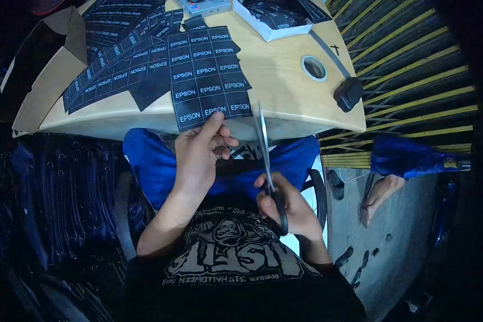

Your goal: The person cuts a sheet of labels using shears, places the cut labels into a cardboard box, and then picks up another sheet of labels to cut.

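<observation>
My left hand (201,153) pinches the near edge of a black sheet of EPSON labels (205,75), thumb on top. White lines divide this sheet into a grid, and its near end reaches past the table edge. In my right hand (292,206) is a pair of scissors (264,134) with black handles. Their blades point up toward the table, just right of the sheet's near corner and apart from it. The blades look nearly closed. More EPSON sheets (110,70) lie overlapping to the left of the held one.
A cardboard box (53,75) stands at the table's left end. On the wooden table (284,96) are a roll of tape (313,68), a black object (349,94) with a strap and a white box (271,32) of dark pieces. Another person's foot (381,196) shows at right.
</observation>
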Demonstrator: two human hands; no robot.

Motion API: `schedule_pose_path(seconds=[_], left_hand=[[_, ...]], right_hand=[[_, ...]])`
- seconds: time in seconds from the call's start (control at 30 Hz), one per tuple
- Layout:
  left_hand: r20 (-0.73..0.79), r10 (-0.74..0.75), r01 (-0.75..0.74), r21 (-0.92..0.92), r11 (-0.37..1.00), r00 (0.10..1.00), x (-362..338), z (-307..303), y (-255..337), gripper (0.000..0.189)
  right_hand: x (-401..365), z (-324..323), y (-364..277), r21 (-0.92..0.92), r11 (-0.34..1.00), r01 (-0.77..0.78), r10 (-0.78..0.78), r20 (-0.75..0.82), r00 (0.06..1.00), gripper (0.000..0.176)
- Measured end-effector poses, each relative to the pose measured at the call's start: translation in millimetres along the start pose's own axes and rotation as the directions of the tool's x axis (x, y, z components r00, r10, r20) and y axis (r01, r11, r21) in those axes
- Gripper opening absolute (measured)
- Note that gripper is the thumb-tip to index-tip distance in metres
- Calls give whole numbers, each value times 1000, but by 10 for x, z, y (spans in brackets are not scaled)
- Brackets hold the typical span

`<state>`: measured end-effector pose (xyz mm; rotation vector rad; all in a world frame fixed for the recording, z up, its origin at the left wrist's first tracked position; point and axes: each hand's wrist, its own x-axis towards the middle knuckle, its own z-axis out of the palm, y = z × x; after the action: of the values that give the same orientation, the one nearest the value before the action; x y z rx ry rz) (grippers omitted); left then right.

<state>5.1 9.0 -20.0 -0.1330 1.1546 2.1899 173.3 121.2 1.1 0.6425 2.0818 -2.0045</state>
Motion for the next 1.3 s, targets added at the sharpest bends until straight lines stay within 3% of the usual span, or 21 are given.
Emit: schedule_pose_path(seconds=[0.03, 0.2, 0.27, 0.4, 0.47, 0.53, 0.6, 0.63, 0.67, 0.93, 1.2, 1.3], left_hand=[[-2, -19, 19, 17, 1000, 1000, -13, 16, 8, 18], [3, -8, 8, 15, 1000, 1000, -25, 20, 12, 18], [38, -9, 9, -11, 1000, 999, -49, 15, 8, 18], [6, -19, 18, 29, 999, 1000, -58, 50, -17, 19], [1, -7, 7, 42, 999, 1000, -42, 38, -55, 16], [0, -1, 1, 53, 999, 1000, -61, 60, -50, 16], [-41, 3, 0, 72, 997, 999, -75, 79, -21, 17], [-29, -19, 22, 78, 997, 999, -84, 84, 19, 18], [-34, -17, 20, 75, 997, 999, -83, 78, 30, 18], [18, -30, 29, 25, 999, 999, -99, 60, 38, 17], [-23, -13, 14, 28, 1000, 1000, -108, 96, 62, 23], [-25, -6, 6, -2, 1000, 1000, -111, 74, 55, 14]], right_hand=[[19, 28, 99, 15, 998, 63, -64, 78, 995, 52], [6, 138, 66, 75, 995, 71, -82, 144, 986, 52], [12, 120, 62, 32, 996, 77, -81, 137, 987, 41], [92, 158, 28, 59, 998, 35, -41, 101, 994, 40], [209, 194, -3, -68, 988, 136, -133, 51, 990, 40], [297, 257, -31, -83, 989, 121, -120, 17, 993, 41], [396, 296, 5, -114, 956, 272, -278, -44, 960, 42], [389, 285, -62, -121, 984, 127, -130, -19, 991, 45], [401, 297, -82, -123, 984, 126, -129, -13, 992, 45], [501, 341, 76, -66, 948, 312, -317, -78, 945, 44], [487, 332, -33, -68, 962, 266, -270, -62, 961, 45], [497, 327, -37, -81, 958, 276, -282, -65, 957, 45]])
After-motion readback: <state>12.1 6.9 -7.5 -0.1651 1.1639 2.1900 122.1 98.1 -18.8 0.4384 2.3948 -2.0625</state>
